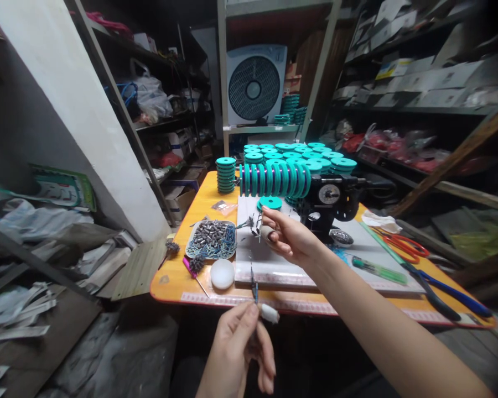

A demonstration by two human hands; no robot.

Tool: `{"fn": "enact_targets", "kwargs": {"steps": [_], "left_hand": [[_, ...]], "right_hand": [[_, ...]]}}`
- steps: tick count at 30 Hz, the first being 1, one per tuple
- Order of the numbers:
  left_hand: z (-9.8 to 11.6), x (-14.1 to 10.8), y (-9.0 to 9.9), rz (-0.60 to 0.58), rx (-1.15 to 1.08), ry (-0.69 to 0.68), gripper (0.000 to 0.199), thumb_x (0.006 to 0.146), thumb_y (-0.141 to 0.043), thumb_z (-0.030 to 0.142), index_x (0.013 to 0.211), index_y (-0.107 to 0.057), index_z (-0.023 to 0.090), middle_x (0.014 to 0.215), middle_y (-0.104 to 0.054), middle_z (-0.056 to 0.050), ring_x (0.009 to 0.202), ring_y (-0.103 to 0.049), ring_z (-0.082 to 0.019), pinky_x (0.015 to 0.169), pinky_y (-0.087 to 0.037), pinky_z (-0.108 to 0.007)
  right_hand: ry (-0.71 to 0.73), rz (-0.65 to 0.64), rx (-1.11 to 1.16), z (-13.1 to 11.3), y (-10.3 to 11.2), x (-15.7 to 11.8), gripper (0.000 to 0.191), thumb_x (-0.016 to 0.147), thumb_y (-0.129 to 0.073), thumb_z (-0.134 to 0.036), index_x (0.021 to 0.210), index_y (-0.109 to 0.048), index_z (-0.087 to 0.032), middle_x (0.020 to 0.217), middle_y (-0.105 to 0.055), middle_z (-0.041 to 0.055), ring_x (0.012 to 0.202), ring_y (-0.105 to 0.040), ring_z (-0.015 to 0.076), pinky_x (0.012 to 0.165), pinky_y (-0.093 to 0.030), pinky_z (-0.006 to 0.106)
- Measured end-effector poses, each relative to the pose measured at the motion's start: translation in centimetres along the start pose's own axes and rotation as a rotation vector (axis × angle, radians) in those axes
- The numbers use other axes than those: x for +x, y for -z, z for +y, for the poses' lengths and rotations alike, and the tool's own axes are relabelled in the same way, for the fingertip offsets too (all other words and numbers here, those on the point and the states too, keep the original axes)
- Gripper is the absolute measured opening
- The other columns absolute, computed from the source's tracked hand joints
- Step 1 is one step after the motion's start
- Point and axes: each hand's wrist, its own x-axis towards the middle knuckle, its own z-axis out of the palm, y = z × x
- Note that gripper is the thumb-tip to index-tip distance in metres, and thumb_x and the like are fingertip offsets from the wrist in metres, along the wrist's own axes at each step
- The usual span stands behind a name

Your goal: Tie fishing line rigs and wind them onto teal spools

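Head view: a thin dark piece point(254, 288) was pinched between thumb and forefinger of the left hand point(243, 345), just in front of the table point(170, 281), with the lower fingers loosely curled. The piece was pointed up toward the board point(290, 272). The right hand point(281, 237) was raised over the board, its fingers bent and drawn nearly together; small dark wires point(257, 224) were seen at its fingertips, but whether they were gripped could not be told. A wrap was worn on one finger of each hand.

To the left of the board, grey and blue bits point(211, 235) were held in a tray point(209, 258), with a white disc point(222, 274) and a pink-handled tool point(190, 267) set near it. Beyond the hands, a row of teal spools point(274, 179) was carried on the shaft of a black machine point(336, 194). On the right, a green tube point(379, 271) was laid on the board, and orange scissors point(406, 246) and blue-handled pliers point(452, 293) were placed near it.
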Motion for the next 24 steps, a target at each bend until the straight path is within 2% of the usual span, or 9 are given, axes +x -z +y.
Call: {"fn": "enact_targets", "kwargs": {"steps": [2, 6, 12, 14, 16, 17, 19, 21, 24], "left_hand": [[0.2, -0.1, -0.2, 0.022, 0.034, 0.014, 0.034, 0.089, -0.055, 0.043, 0.077, -0.061, 0.012, 0.041, -0.056, 0.002, 0.027, -0.043, -0.005, 0.029, -0.032, -0.012], [-0.1, -0.2, -0.2, 0.051, 0.024, 0.005, 0.036, 0.085, -0.059, 0.046, 0.072, -0.061, 0.012, 0.041, -0.058, 0.001, 0.028, -0.046, -0.005, 0.030, -0.028, -0.012], [-1.1, 0.4, 0.1, 0.087, 0.024, -0.039, 0.037, 0.084, -0.059, 0.047, 0.067, -0.060, 0.013, 0.044, -0.060, -0.001, 0.030, -0.047, -0.008, 0.033, -0.029, -0.016], [-1.6, 0.7, 0.2, 0.129, 0.162, -0.133, 0.035, 0.087, -0.056, 0.044, 0.071, -0.065, 0.014, 0.054, -0.066, -0.005, 0.042, -0.057, -0.013, 0.041, -0.039, -0.021], [-2.0, 1.0, 0.2, 0.246, 0.372, -0.273, 0.025, 0.085, -0.060, 0.038, 0.084, -0.072, 0.016, 0.082, -0.073, -0.011, 0.076, -0.067, -0.022, 0.066, -0.050, -0.029], [-2.1, 1.1, 0.2, 0.317, 0.467, -0.328, 0.022, 0.082, -0.064, 0.034, 0.094, -0.073, 0.017, 0.100, -0.072, -0.013, 0.098, -0.064, -0.026, 0.083, -0.048, -0.032], [-1.8, 1.6, -0.2, 0.431, 0.578, -0.397, 0.034, 0.079, -0.069, 0.029, 0.112, -0.069, 0.021, 0.129, -0.060, -0.012, 0.127, -0.045, -0.029, 0.105, -0.033, -0.036], [-0.7, 2.6, -0.8, 0.442, 0.594, -0.462, 0.042, 0.081, -0.067, 0.028, 0.122, -0.062, 0.022, 0.139, -0.050, -0.012, 0.133, -0.038, -0.029, 0.109, -0.026, -0.037], [1.9, 5.2, -2.2, 0.323, 0.503, -0.589, 0.036, 0.085, -0.062, 0.029, 0.120, -0.062, 0.021, 0.127, -0.057, -0.011, 0.120, -0.049, -0.027, 0.102, -0.033, -0.034]], "right_hand": [[0.004, 0.008, 0.001, 0.0, 0.1, 0.1, 0.041, 0.084, -0.061, -0.044, 0.061, -0.038, -0.019, 0.043, -0.049, -0.0070, 0.022, -0.032, 0.0011, 0.022, -0.019, 0.010], [0.009, 0.003, 0.002, 0.3, 0.3, 0.2, 0.042, 0.084, -0.060, -0.045, 0.060, -0.036, -0.019, 0.042, -0.049, -0.0073, 0.022, -0.033, 0.0014, 0.022, -0.020, 0.010], [0.031, -0.016, -0.054, 0.2, 0.2, 0.1, 0.044, 0.081, -0.062, -0.050, 0.061, -0.036, -0.020, 0.043, -0.049, -0.0078, 0.022, -0.031, 0.0004, 0.023, -0.020, 0.009], [0.042, -0.030, -0.111, -0.3, 0.4, -0.2, 0.040, 0.081, -0.062, -0.049, 0.064, -0.043, -0.019, 0.043, -0.052, -0.0066, 0.023, -0.032, 0.0010, 0.023, -0.020, 0.010], [0.056, -0.051, -0.192, -1.1, 0.7, -0.7, 0.033, 0.082, -0.062, -0.045, 0.069, -0.053, -0.016, 0.042, -0.054, -0.0051, 0.022, -0.033, 0.0019, 0.022, -0.020, 0.010], [0.060, -0.065, -0.239, -1.6, 0.8, -0.9, 0.030, 0.082, -0.062, -0.042, 0.073, -0.059, -0.014, 0.041, -0.055, -0.0044, 0.022, -0.033, 0.0023, 0.022, -0.020, 0.010], [0.056, -0.094, -0.332, -2.5, 0.8, -1.4, 0.029, 0.083, -0.063, -0.038, 0.079, -0.066, -0.010, 0.038, -0.054, -0.0035, 0.021, -0.032, 0.0023, 0.022, -0.020, 0.011], [0.042, -0.117, -0.410, -3.1, 0.8, -1.8, 0.029, 0.084, -0.063, -0.036, 0.083, -0.070, -0.008, 0.037, -0.054, -0.0032, 0.021, -0.031, 0.0020, 0.022, -0.019, 0.011], [0.050, -0.116, -0.503, -3.6, 0.6, -2.0, 0.027, 0.084, -0.064, -0.033, 0.088, -0.073, -0.008, 0.036, -0.053, -0.0048, 0.022, -0.034, 0.0022, 0.023, -0.018, 0.011]]}}
